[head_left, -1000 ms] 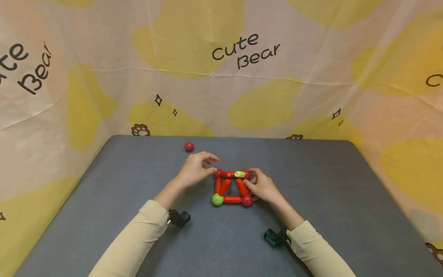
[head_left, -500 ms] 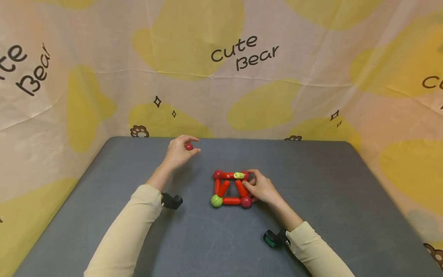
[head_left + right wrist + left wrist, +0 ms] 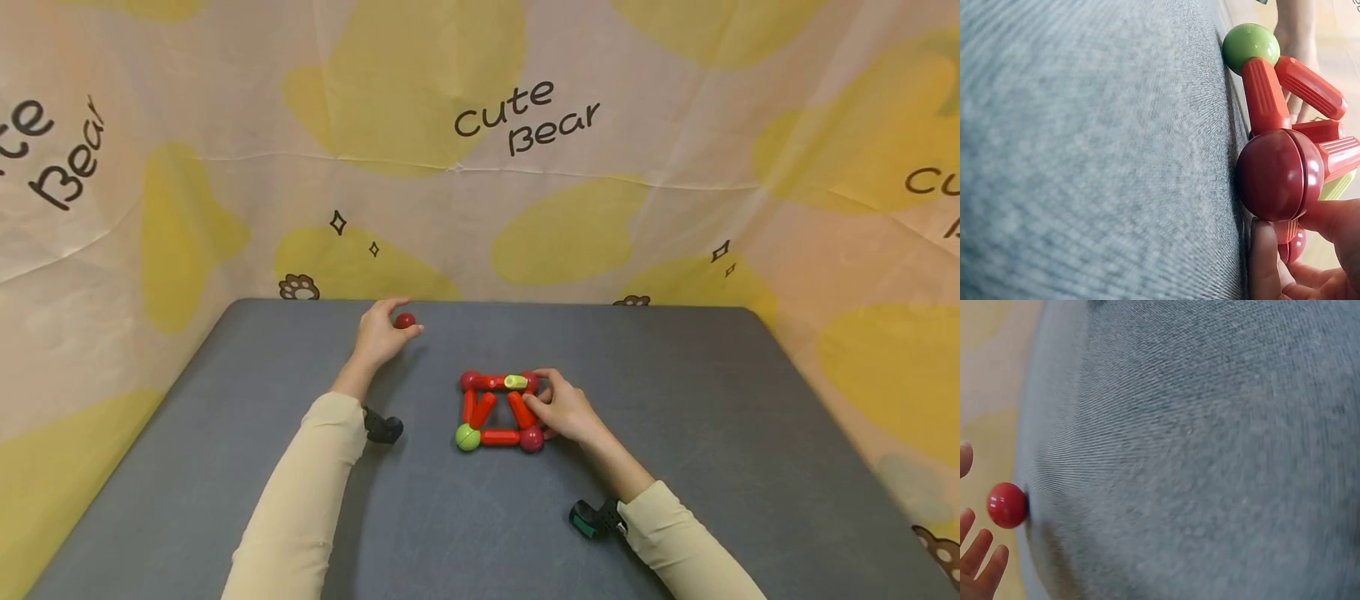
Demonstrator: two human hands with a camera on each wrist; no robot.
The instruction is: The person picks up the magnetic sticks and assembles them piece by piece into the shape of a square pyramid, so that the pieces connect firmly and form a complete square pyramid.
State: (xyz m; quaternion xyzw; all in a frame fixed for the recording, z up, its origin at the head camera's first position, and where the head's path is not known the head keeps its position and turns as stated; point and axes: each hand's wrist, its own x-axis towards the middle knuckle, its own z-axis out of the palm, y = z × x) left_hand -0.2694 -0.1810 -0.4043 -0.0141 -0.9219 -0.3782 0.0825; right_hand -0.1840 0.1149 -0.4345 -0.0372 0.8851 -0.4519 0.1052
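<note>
At the table's far left part, a loose red ball [image 3: 405,321] sits between the spread thumb and fingers of my left hand [image 3: 377,335]. The left wrist view shows gaps between this ball [image 3: 1007,505] and the fingers [image 3: 977,553]. Toward the middle lies a square frame of magnetic building rods and balls: red rods [image 3: 500,437], a green ball [image 3: 468,437] at the near left corner, red balls at the others. Two rods lean inward, and a light-green piece [image 3: 516,382] lies along the far side. My right hand [image 3: 570,410] grips the frame's right side beside its near red ball [image 3: 1279,175].
The grey table [image 3: 450,533] has its far edge close behind the loose ball. A printed cloth [image 3: 420,108] hangs behind and at both sides. Dark wrist cameras [image 3: 596,518] hang below the sleeves near the tabletop.
My left hand has left the frame's far left corner and moved back and left to the loose red ball. My right hand keeps its grip on the frame, which stays put.
</note>
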